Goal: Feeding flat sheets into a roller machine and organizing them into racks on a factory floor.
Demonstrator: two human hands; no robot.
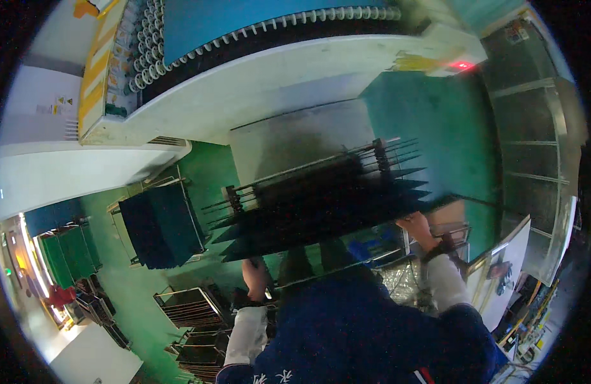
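Note:
Several dark, thin flat panels (327, 211) stand side by side in a metal rack (295, 171) in front of me, their pointed corners fanning out at both ends. My left hand (256, 276) is closed at the near left corner of the nearest panel. At the right end of that same panel, my right hand (418, 229) is closed on its edge. Both hands are dim and a little blurred, and the fingertips are partly hidden. The lower part of the rack is lost in shadow.
Beyond the rack stands a pale machine (276, 89) with rows of white rollers (295, 19) and a blue sheet (231, 22) on top. Racks of dark blue panels (161, 224) and green panels (68, 256) stand left. Slotted racks (190, 307) sit lower left; a cabinet (526, 141) is right.

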